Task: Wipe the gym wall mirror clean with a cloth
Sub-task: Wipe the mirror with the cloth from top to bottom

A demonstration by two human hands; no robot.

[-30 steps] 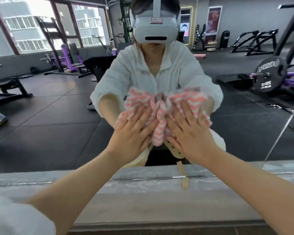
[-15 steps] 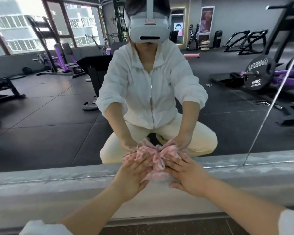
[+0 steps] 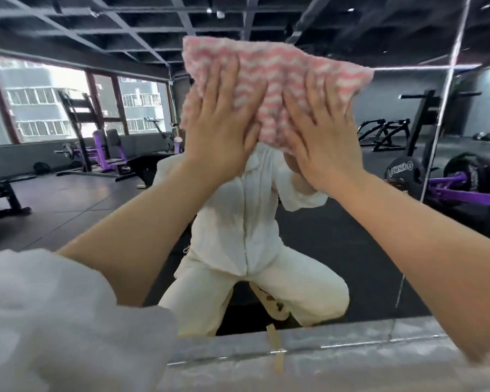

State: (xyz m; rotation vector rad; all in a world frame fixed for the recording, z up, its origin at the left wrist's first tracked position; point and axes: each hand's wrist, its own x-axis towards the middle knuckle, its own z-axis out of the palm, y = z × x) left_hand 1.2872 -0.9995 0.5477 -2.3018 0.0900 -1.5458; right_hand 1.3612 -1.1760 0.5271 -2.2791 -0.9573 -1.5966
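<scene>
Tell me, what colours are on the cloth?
Pink and white wavy stripes on the cloth, seen in the head view.

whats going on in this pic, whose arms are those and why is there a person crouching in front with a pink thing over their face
The picture comes from a camera worn on a person's head, so the two bare arms reaching forward are the wearer's own. In front of them is a gym wall mirror, and the crouching figure in white is simply their reflection. The left hand and right hand press flat, fingers spread, on a pink and white striped cloth against the glass, high up, which hides the reflected face. Weight machines and windows also show in the mirror.
</scene>
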